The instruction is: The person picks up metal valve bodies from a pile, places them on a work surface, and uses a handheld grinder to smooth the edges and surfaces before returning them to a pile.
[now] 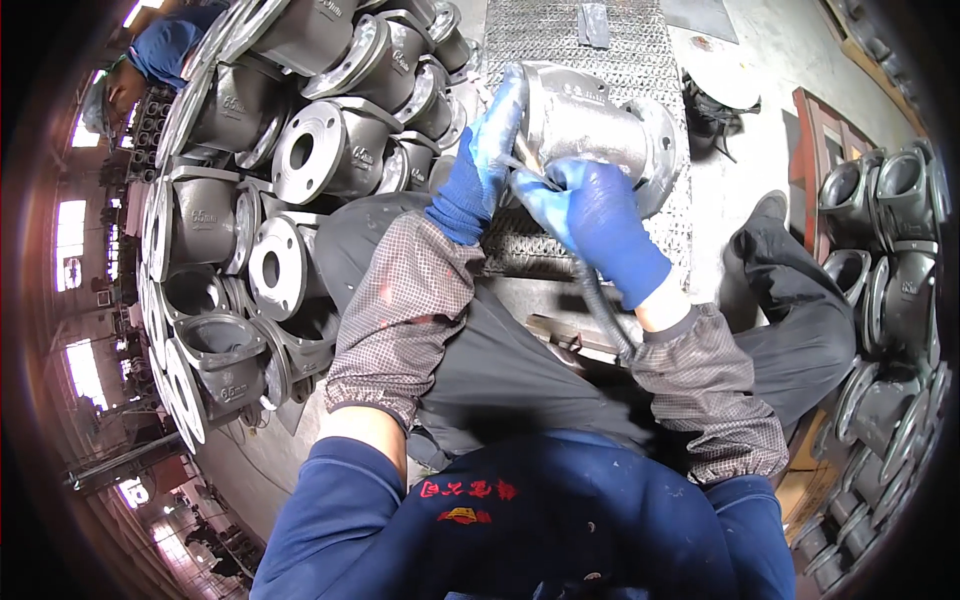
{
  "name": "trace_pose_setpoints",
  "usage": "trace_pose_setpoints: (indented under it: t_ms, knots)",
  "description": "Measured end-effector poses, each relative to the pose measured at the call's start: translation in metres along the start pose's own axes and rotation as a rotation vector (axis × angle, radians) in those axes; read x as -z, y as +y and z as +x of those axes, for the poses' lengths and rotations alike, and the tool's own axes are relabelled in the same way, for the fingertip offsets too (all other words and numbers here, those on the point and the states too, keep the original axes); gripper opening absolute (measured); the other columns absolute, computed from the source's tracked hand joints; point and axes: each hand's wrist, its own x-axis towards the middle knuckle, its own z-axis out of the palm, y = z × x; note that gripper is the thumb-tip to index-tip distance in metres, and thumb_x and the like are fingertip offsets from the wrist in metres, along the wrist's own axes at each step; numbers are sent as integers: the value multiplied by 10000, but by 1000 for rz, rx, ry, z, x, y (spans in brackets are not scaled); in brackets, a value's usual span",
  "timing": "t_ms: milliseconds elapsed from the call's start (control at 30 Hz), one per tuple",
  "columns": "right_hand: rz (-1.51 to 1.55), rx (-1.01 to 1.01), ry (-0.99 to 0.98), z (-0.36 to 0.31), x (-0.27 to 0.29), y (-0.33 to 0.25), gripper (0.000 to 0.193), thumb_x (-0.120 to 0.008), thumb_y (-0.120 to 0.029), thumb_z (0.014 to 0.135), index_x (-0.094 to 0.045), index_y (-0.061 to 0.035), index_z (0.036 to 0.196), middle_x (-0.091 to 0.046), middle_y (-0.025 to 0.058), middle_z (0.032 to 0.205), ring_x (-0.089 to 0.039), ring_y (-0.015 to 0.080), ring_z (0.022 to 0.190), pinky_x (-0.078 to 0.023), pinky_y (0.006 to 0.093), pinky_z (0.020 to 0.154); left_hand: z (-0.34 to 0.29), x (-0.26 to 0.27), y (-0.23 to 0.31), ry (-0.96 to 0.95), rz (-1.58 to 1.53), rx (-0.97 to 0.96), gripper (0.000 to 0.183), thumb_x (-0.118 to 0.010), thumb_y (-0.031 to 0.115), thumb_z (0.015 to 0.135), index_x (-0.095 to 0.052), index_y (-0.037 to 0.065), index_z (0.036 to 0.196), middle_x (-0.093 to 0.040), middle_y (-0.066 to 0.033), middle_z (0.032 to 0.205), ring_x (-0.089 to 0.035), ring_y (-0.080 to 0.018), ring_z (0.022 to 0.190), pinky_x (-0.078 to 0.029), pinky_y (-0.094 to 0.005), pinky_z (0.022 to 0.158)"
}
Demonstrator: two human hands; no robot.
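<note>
A grey cast-metal valve body [585,130] with round flanges lies in front of me on a ridged metal bench top. My left hand [482,165], in a blue glove, grips the rim of its left flange. My right hand [600,210], gloved the same way, is closed around a slim hand tool [534,165] whose narrow end points at that flange, close to my left fingers. From the right hand a dark hose [597,305] runs down toward my forearm. The exact spot where the tool's tip meets the metal is hidden by the gloves.
Many similar flanged castings [215,210] are stacked high at the left, close to my left arm. More castings [885,290] stand at the right, by a red frame [815,160]. The ridged bench top [540,30] stretches away ahead. Another person [170,45] is at the far left.
</note>
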Motion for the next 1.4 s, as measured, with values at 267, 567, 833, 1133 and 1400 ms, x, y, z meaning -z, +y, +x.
trace_pose_setpoints:
  t_ms: [267,567,833,1133,1400]
  knots:
    - [1371,-149,-375,-10,-9,5,422,-430,-351,943,-638,15,928,-674,180,845,-565,101,514,-454,170,528,2,-2,7,77,-438,385,529,-342,383,983,-383,-20,1322,-473,-119,1275,-476,-175,1134,-356,-306,1008]
    - [1105,-344,-182,-69,28,21,433,-556,-287,882,-522,58,1142,-677,122,806,-509,62,458,-384,176,396,8,11,-18,-63,511,80,348,-420,95,948,-431,-59,1260,-505,-201,1249,-503,-273,1161,-385,-347,1003]
    - [1254,-642,-199,-74,-7,9,243,-547,-241,896,-531,-5,952,-650,112,696,-526,117,411,-395,223,362,10,12,-27,-50,755,-220,351,-474,63,902,-478,2,1248,-390,-263,1345,-379,-363,1269,-310,-387,1063]
    - [1229,-582,-81,-71,-10,-3,259,-532,-231,894,-537,24,937,-650,132,681,-526,104,412,-409,203,391,12,7,-17,-69,716,-159,347,-434,59,930,-428,-46,1261,-510,-229,1231,-513,-329,1149,-406,-357,989]
    - [1315,-575,-36,-61,-7,-16,285,-528,-229,887,-544,32,1001,-649,150,702,-539,112,438,-424,204,381,9,9,-23,-34,599,13,408,-459,144,948,-396,-20,1315,-372,-190,1385,-406,-262,1257,-334,-343,1041]
